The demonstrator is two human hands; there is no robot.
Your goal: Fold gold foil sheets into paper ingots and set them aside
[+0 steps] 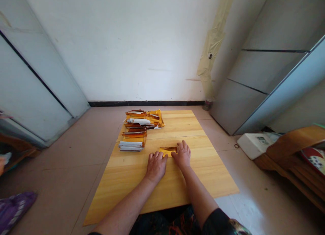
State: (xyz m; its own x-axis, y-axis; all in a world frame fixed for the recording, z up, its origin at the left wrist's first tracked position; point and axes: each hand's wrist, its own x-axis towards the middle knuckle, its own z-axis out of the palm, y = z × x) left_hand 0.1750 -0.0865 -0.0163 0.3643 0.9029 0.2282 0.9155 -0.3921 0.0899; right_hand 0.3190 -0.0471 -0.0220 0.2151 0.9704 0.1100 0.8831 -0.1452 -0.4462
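A small, shiny golden sheet (167,151), perhaps foil paper, lies on the wooden board before me, partly covered by my fingers. My left hand (155,167) holds its left end, fingers curled and thumb pressed on the near edge. At the right end, my right hand (182,155) has its thumb on the near edge and its fingers bent over the side. Left of and beyond the hands are stacks of folded golden pieces (133,136) and white folded pieces (131,146). More golden pieces (155,117) lie at the far left.
The wooden board (203,174) rests low over a tiled floor, near a white wall (142,45). A grey refrigerator (243,89) stands at the right, by a white box (254,145) and wooden furniture (286,153). A purple bag (17,208) lies at lower left.
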